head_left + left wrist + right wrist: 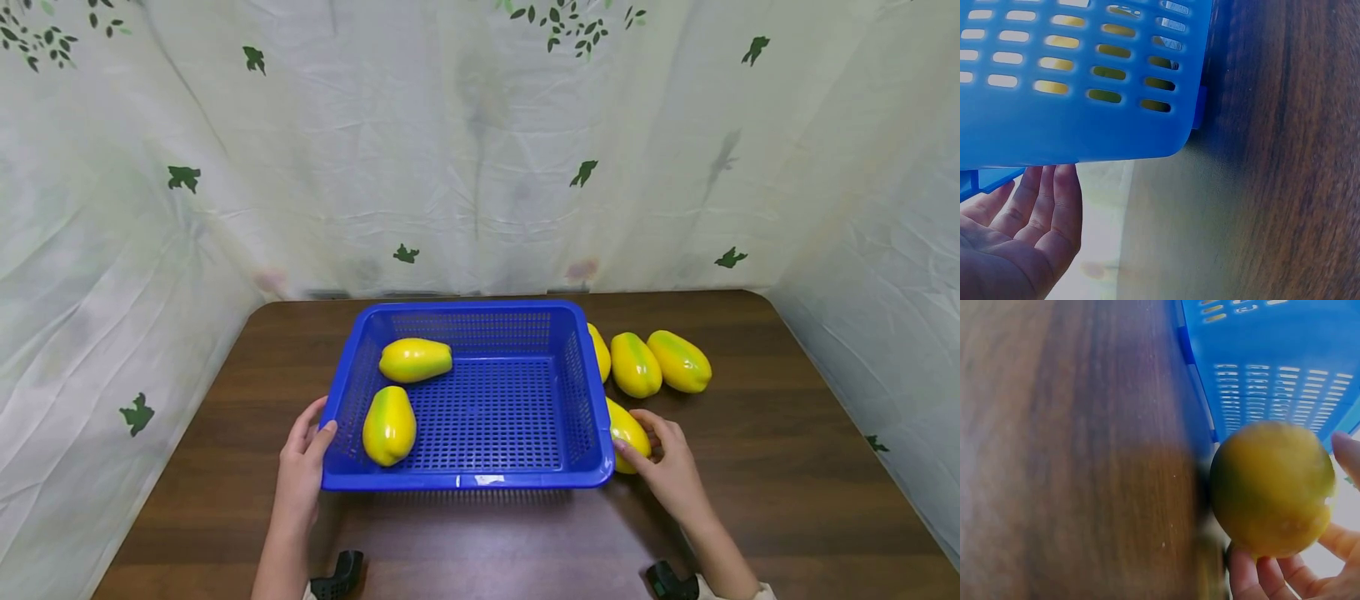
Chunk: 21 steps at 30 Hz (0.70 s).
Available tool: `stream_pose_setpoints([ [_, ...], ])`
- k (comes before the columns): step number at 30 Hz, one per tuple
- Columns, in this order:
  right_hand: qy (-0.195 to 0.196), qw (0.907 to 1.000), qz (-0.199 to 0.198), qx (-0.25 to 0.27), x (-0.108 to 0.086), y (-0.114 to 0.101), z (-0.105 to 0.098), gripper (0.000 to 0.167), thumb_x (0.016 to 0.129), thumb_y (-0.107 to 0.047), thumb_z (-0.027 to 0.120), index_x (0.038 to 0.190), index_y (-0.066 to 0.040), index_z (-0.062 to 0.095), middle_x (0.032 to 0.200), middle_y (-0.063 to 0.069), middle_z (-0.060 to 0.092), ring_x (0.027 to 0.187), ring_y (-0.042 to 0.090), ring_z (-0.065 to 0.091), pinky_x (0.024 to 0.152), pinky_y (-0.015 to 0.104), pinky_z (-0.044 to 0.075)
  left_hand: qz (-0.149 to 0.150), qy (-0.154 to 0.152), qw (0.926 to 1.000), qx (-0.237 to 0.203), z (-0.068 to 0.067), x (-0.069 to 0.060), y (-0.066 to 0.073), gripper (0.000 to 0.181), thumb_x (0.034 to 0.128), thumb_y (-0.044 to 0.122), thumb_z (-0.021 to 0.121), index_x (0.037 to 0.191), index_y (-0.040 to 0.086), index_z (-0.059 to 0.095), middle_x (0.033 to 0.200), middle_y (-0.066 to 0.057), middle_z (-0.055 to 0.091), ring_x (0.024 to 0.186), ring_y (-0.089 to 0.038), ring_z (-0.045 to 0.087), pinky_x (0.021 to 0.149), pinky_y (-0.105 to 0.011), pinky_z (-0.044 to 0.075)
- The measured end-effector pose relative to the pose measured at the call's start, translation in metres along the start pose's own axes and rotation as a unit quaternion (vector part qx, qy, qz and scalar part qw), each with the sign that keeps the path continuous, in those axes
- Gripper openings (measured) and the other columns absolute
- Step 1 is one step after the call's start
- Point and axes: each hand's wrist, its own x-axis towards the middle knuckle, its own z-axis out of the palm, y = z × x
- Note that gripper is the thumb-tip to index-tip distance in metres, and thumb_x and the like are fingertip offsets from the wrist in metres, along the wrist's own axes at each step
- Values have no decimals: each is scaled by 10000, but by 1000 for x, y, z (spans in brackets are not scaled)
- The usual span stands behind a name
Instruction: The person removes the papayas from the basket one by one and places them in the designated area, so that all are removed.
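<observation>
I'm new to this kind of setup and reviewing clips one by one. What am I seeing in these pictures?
There is no machine: a person works with two bare hands. The wide picture comes from a camera worn on the head, looking forward and down; the other two come from cameras on the left and right wrists. On the brown table is a blue basket with two yellow fruits inside. Three more fruits lie to its right, one partly hidden. The left hand holds the basket's left rim, and the right hand grips another fruit just right of the basket.
</observation>
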Motion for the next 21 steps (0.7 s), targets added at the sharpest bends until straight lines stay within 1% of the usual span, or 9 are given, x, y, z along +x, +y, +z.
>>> stream_pose_setpoints([
  [3,-13,10000,3,81,-1,-1,-1,455,837,-272,645,1211,-50,512,1088,136,450,860,209,465,695,281,425,23,-12,10000,-4,0,0,0,450,948,344,419,1372,220,334,1141,-127,438,833,-140,538,696,-229,482],
  [5,1,9999,2,138,-1,-2,-2,434,854,-265,623,1215,-50,512,1095,139,450,880,224,469,712,301,428,41,-8,10000,-1,0,0,0,447,948,341,421,1370,220,337,1132,-129,439,829,-145,539,693,-234,483],
  [11,117,9998,131,119,-3,-7,-9,423,877,-266,591,1245,-80,495,1139,140,435,950,257,435,743,342,413,35,-21,10000,86,0,0,0,453,949,350,410,1379,235,324,1150,-122,437,860,-160,528,706,-224,476],
  [13,173,9997,111,133,-3,-10,-12,433,880,-270,585,1254,-77,485,1156,149,429,974,270,425,756,370,415,24,-19,9999,104,0,0,0,454,950,351,408,1381,240,321,1158,-118,436,872,-163,520,710,-218,471],
  [17,309,9991,-91,285,-2,-15,-17,439,878,-255,589,1257,-65,476,1164,156,424,1003,297,417,785,431,411,14,-8,10000,94,0,0,1,454,948,354,410,1380,242,324,1159,-122,436,871,-162,520,708,-215,470],
  [19,417,9984,-275,269,0,-13,-19,434,874,-245,595,1257,-76,481,1154,139,433,998,294,419,789,417,414,27,-10,10000,92,0,0,2,455,947,359,412,1378,239,325,1160,-124,435,871,-160,519,707,-211,469],
  [20,455,9975,-424,328,2,-10,-20,433,870,-220,603,1260,-77,481,1154,141,434,997,297,420,792,387,418,37,-8,9999,99,0,-1,2,459,946,362,412,1378,236,325,1162,-126,435,873,-160,520,707,-211,469],
  [21,461,9972,-495,305,2,-11,-22,437,872,-215,600,1265,-71,475,1157,139,432,1002,304,420,799,377,417,51,-14,9999,99,0,-1,2,462,945,364,413,1378,231,324,1162,-127,434,873,-162,520,706,-210,470],
])
